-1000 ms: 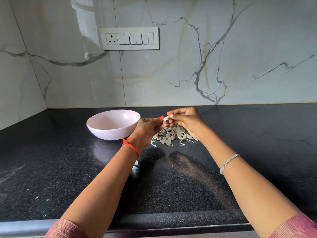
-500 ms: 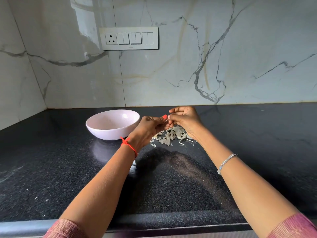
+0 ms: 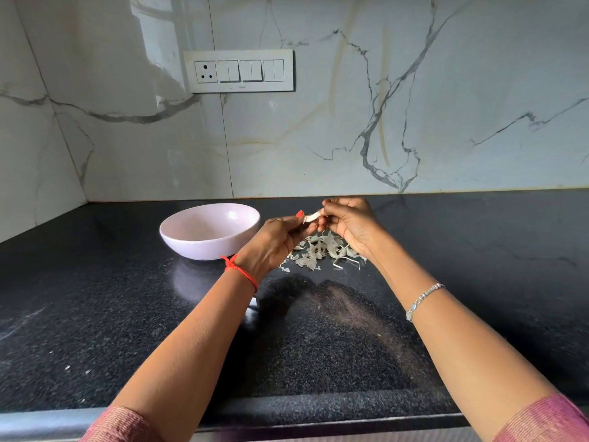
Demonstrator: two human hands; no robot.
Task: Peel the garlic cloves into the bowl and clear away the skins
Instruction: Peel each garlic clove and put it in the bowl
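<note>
The garlic clove (image 3: 311,215) is small, pale and elongated, held in the air above the counter (image 3: 127,314). The left hand (image 3: 280,240) pinches its left end with curled thumb and finger; the right hand (image 3: 350,224) pinches the other end with curled fingertips. Just below the fingers lies a loose pile of skins (image 3: 322,253), thin, curled and grey-white. Left of the fingers stands a round, shallow, smooth pale pink bowl (image 3: 204,247), apart from the pile. The counter is glossy black speckled stone, bare to the right of the fingers and towards its rounded near edge. Behind the fingers rises a veined marble wall (image 3: 318,122).
</note>
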